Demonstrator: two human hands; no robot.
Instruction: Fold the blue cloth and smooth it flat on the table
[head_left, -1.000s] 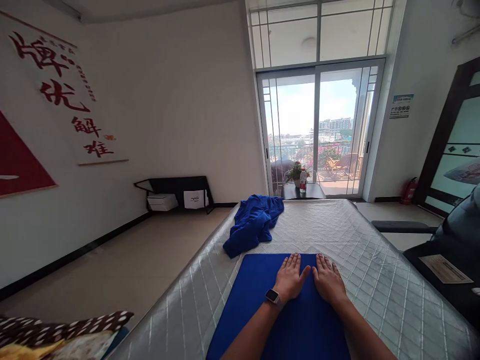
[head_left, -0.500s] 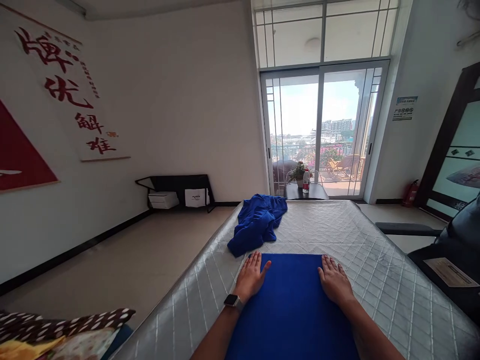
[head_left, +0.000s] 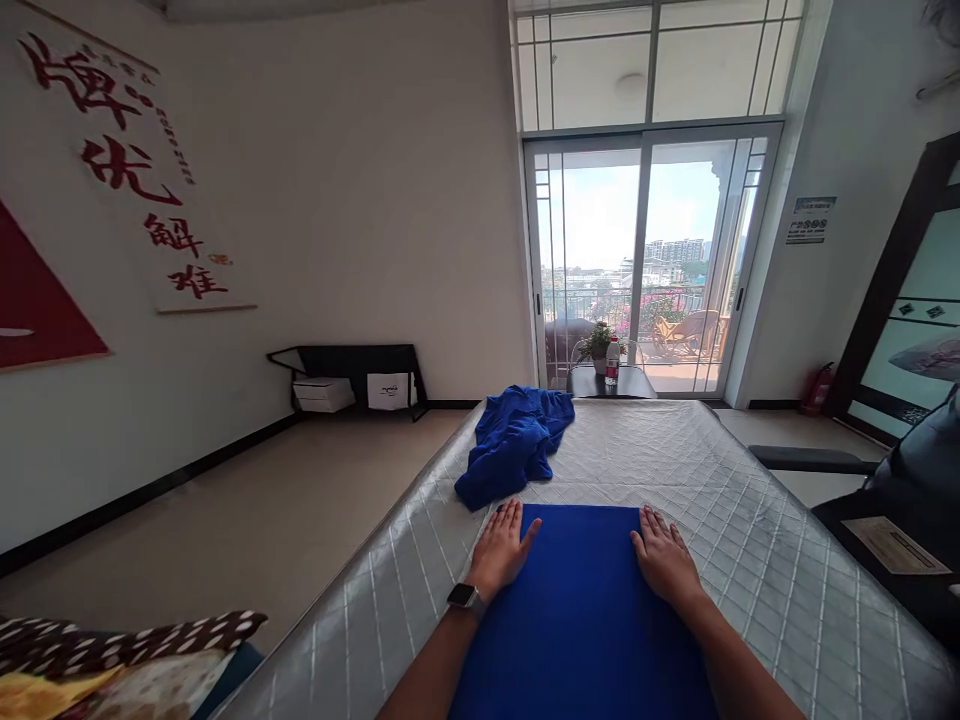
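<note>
A smooth blue cloth [head_left: 581, 610] lies flat, in a long rectangle, on the silver quilted cover [head_left: 780, 560]. My left hand [head_left: 501, 548] rests palm down on the cloth's far left corner, fingers stretched forward and thumb spread inward; a watch [head_left: 463, 596] is on that wrist. On the far right corner lies my right hand [head_left: 666, 555], also flat with fingers extended. Just beyond my left hand is a second blue cloth [head_left: 517, 440], crumpled in a heap. The near end of the flat cloth runs out of view.
A small table [head_left: 636, 382] with a bottle [head_left: 612, 362] and a potted plant [head_left: 598, 342] stands past the far edge. Patterned fabrics [head_left: 135, 665] are piled at lower left. A black chair [head_left: 885, 510] stands at right. A black rack [head_left: 360, 365] sits by the wall.
My hands stay flat on the cloth's far corners; the right one has shifted very slightly inward. The view has tilted a little.
</note>
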